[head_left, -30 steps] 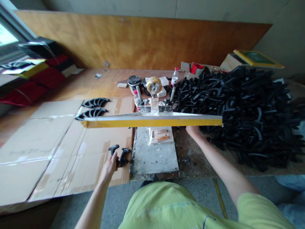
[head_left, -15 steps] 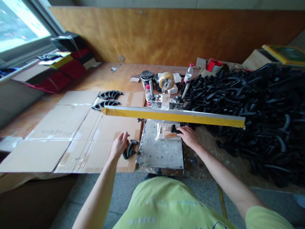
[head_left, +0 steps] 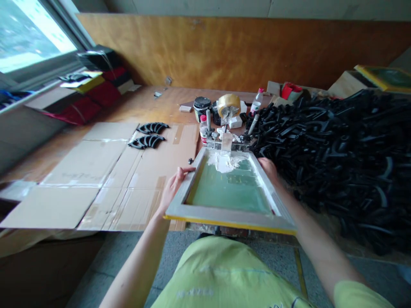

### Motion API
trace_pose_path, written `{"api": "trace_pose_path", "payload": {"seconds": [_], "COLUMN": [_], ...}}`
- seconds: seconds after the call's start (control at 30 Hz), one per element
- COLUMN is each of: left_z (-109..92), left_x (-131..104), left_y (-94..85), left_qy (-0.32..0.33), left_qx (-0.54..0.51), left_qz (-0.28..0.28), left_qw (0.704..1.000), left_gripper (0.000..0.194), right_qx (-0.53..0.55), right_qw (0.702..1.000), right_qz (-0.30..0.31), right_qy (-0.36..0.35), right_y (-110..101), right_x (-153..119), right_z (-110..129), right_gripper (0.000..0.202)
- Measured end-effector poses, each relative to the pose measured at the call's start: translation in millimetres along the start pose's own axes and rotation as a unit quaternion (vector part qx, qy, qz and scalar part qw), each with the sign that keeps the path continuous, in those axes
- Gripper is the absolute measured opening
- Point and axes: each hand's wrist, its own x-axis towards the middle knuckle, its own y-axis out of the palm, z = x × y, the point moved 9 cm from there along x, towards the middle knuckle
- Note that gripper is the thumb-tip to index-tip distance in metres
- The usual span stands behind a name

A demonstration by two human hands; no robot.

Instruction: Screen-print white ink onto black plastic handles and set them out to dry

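A screen-printing frame [head_left: 221, 212] with green mesh and a smear of white ink [head_left: 226, 161] near its far end lies lowered in front of me. Its far side meets a metal clamp [head_left: 226, 143]. My left hand [head_left: 175, 185] holds the frame's left edge, thumb on top and the other fingers partly out of sight. Along the right edge, my right hand [head_left: 269, 169] grips the frame, its fingers mostly hidden. The metal base plate is covered by the frame. Two groups of curved black handles [head_left: 147, 141] lie on the cardboard [head_left: 118, 179] at left.
A large heap of black handles [head_left: 337, 149] fills the right side of the table. Behind the clamp stand an ink tub [head_left: 202, 108], a tape roll [head_left: 228, 105] and two red-capped bottles [head_left: 257, 102]. Boxes [head_left: 96, 92] sit by the window.
The frame has swung down from its raised position over the plate. My right hand has left the small black handle on the plate, and both hands have moved onto the frame's sides.
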Motion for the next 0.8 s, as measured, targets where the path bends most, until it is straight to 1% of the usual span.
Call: {"api": "trace_pose_path", "payload": {"seconds": [0.03, 0.07, 0.1, 0.13, 0.17, 0.2, 0.23, 0.27, 0.3, 0.37, 0.43, 0.5, 0.57, 0.6, 0.63, 0.67, 0.7, 0.77, 0.8], "left_z": [19, 37, 55, 72, 87, 100, 111, 120, 126, 134, 138, 138, 137, 136, 134, 132, 130, 127, 126], "left_x": [-5, -9, -11, -12, -11, -9, -7, -4, -2, 0, 0, -2, -3, -4, -5, -5, -5, -6, -6], "left_y": [-0.9, -0.6, 0.8, 3.0, 5.3, 6.8, 7.4, 7.4, 7.2, 7.5, 8.8, 9.5, 9.0, 8.6, 8.6, 9.0, 9.5, 10.3, 10.2], "left_qy": [-0.027, -0.046, -0.060, -0.069, -0.073, -0.074, -0.071, -0.067, -0.062, -0.053, -0.052, -0.054, -0.057, -0.058, -0.058, -0.057, -0.055, -0.055, -0.056], "left_qx": [0.015, 0.023, 0.025, 0.027, 0.036, 0.053, 0.074, 0.095, 0.111, 0.123, 0.119, 0.114, 0.114, 0.113, 0.108, 0.101, 0.094, 0.085, 0.085], "left_qz": [0.008, 0.017, 0.023, 0.029, 0.032, 0.030, 0.025, 0.018, 0.011, 0.007, 0.013, 0.015, 0.007, 0.002, 0.000, 0.000, 0.002, 0.008, 0.010], "left_qw": [0.999, 0.999, 0.998, 0.997, 0.996, 0.995, 0.994, 0.993, 0.992, 0.991, 0.992, 0.992, 0.992, 0.992, 0.992, 0.993, 0.994, 0.995, 0.995], "left_gripper": [0.067, 0.067, 0.070, 0.074, 0.077, 0.077, 0.076, 0.072, 0.070, 0.066, 0.064, 0.063, 0.061, 0.061, 0.060, 0.060, 0.061, 0.063, 0.064], "right_qx": [-0.004, -0.005, -0.005, -0.005, -0.009, -0.016, -0.025, -0.035, -0.045, -0.064, -0.077, -0.067, -0.034, -0.017, -0.005, 0.000, 0.000, -0.005, -0.003], "right_qw": [0.999, 0.996, 0.994, 0.994, 0.994, 0.995, 0.996, 0.997, 0.996, 0.990, 0.984, 0.975, 0.959, 0.951, 0.947, 0.949, 0.957, 0.974, 0.977], "right_qz": [-0.037, -0.072, -0.099, -0.113, -0.108, -0.083, -0.046, -0.002, 0.044, 0.116, 0.147, 0.157, 0.177, 0.190, 0.197, 0.193, 0.176, 0.116, 0.089], "right_qy": [0.031, 0.044, 0.037, 0.013, -0.023, -0.053, -0.070, -0.073, -0.066, -0.050, -0.073, -0.140, -0.219, -0.245, -0.254, -0.247, -0.230, -0.196, -0.194], "right_y": [-13, -24, -30, -32, -28, -20, -8, 5, 19, 38, 45, 43, 39, 37, 35, 34, 32, 29, 29], "right_x": [10, 22, 34, 47, 59, 70, 78, 82, 83, 71, 50, 25, 5, 0, -2, 0, 4, 9, 7], "right_z": [-7, -5, 5, 23, 45, 67, 86, 100, 109, 117, 121, 127, 134, 136, 136, 135, 131, 126, 126], "right_gripper": [0.036, 0.036, 0.039, 0.046, 0.053, 0.055, 0.051, 0.042, 0.031, 0.016, 0.015, 0.017, 0.017, 0.016, 0.014, 0.011, 0.010, 0.012, 0.015]}}
